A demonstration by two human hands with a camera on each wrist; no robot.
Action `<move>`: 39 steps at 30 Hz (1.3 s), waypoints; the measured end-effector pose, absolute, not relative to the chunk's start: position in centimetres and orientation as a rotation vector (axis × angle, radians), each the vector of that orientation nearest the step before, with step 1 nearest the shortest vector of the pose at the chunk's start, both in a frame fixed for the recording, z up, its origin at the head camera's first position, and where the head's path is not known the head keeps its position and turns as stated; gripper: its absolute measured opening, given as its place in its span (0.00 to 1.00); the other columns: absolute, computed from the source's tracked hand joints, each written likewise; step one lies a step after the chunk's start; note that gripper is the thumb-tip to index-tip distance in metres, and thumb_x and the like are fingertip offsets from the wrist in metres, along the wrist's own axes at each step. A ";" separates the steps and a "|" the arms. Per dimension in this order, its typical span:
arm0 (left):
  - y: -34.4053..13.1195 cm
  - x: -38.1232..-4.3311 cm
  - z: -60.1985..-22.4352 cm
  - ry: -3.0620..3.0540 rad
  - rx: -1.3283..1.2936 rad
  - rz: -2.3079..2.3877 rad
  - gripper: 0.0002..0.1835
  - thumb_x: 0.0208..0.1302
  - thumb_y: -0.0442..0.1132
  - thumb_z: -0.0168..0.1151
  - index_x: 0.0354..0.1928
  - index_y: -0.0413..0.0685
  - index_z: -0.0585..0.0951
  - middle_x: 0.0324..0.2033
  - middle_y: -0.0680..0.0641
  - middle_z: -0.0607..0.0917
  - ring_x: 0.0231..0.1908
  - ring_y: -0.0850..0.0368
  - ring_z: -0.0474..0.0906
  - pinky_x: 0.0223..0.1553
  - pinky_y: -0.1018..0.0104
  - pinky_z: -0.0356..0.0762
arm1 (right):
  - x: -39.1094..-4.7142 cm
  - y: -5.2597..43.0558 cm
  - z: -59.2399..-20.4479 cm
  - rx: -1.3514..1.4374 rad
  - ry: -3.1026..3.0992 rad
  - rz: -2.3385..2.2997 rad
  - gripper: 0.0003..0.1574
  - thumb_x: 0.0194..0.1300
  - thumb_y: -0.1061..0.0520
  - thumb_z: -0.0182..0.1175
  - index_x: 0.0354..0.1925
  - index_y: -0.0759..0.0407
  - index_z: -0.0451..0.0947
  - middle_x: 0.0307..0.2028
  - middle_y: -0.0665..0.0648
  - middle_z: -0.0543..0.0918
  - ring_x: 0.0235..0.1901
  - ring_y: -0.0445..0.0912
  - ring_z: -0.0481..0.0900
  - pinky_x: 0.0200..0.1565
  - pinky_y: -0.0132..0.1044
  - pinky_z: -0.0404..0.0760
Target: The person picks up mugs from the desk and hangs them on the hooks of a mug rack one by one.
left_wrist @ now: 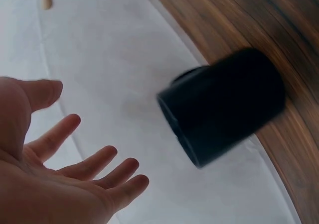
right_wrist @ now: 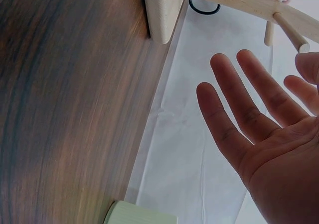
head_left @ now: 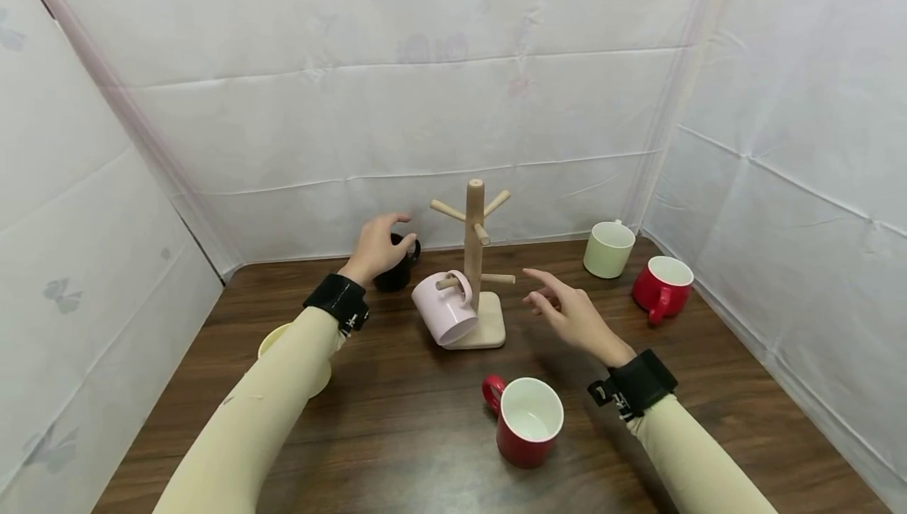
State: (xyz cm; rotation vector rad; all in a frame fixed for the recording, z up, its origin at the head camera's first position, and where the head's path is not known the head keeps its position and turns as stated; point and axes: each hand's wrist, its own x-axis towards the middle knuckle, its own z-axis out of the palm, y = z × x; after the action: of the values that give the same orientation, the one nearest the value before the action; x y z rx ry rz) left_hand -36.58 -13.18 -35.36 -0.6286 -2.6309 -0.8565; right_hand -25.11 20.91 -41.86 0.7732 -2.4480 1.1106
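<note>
A black mug (left_wrist: 224,104) stands on the table at the back, left of a wooden mug tree (head_left: 473,254). Above and beside that mug is my left hand (head_left: 379,249), fingers spread and apart from it in the left wrist view. On a lower peg of the tree a pale pink mug (head_left: 442,309) hangs tilted by its handle. My right hand (head_left: 572,316) hovers to the right of the tree with loosely extended fingers (right_wrist: 232,97) and an empty palm. Nearest below it, a red mug (head_left: 524,427) stands upright, handle toward the left.
A pale green mug (head_left: 609,250) and another red mug (head_left: 662,287) stand at the back right. My left forearm partly hides a yellow mug (head_left: 320,380). White sheeting (head_left: 425,105) walls the wooden table (head_left: 383,435) at the back and sides.
</note>
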 end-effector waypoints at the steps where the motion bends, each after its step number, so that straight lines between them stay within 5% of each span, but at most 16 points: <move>1: -13.3 -36.8 -35.6 -2.647 -0.634 -0.837 0.23 0.63 0.43 0.58 0.58 0.40 0.72 0.56 0.39 0.73 0.58 0.42 0.64 0.58 0.47 0.63 | -25.1 21.0 -41.9 0.770 -2.450 1.108 0.29 0.69 0.57 0.51 0.65 0.40 0.61 0.37 0.48 0.83 0.31 0.47 0.81 0.30 0.43 0.80; 12: -15.8 -38.6 -38.4 -2.824 -0.622 -0.546 0.31 0.63 0.54 0.55 0.63 0.43 0.68 0.60 0.31 0.67 0.59 0.35 0.60 0.58 0.41 0.61 | -24.8 20.9 -42.2 0.788 -2.481 1.111 0.26 0.68 0.58 0.52 0.63 0.47 0.65 0.36 0.53 0.83 0.31 0.45 0.80 0.30 0.43 0.80; 22: -16.5 -39.3 -39.8 -2.973 -0.597 -0.410 0.35 0.64 0.59 0.52 0.67 0.49 0.63 0.64 0.27 0.57 0.60 0.26 0.53 0.58 0.34 0.55 | -24.9 20.9 -42.8 0.767 -2.543 1.113 0.26 0.68 0.56 0.53 0.63 0.43 0.65 0.38 0.53 0.83 0.32 0.48 0.81 0.30 0.41 0.79; 32: -16.6 -39.6 -40.6 -2.949 -0.593 -0.389 0.26 0.68 0.48 0.50 0.66 0.51 0.65 0.64 0.26 0.57 0.61 0.25 0.50 0.60 0.34 0.52 | -25.1 21.0 -43.0 0.760 -2.561 1.132 0.26 0.69 0.56 0.52 0.63 0.42 0.65 0.38 0.56 0.83 0.33 0.49 0.81 0.32 0.43 0.80; 39: -16.4 -39.5 -40.6 -2.924 -0.573 -0.369 0.25 0.67 0.45 0.53 0.65 0.52 0.67 0.58 0.28 0.65 0.54 0.27 0.61 0.55 0.37 0.61 | -25.1 20.9 -43.0 0.759 -2.569 1.121 0.26 0.68 0.57 0.53 0.62 0.43 0.66 0.38 0.57 0.83 0.33 0.47 0.81 0.31 0.42 0.81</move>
State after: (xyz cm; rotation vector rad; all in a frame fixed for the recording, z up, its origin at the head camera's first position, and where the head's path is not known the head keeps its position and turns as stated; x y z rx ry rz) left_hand -39.52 -16.38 -40.55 -0.5727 -2.9242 -0.3689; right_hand -25.10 20.92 -43.00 0.7592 -2.5692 1.1212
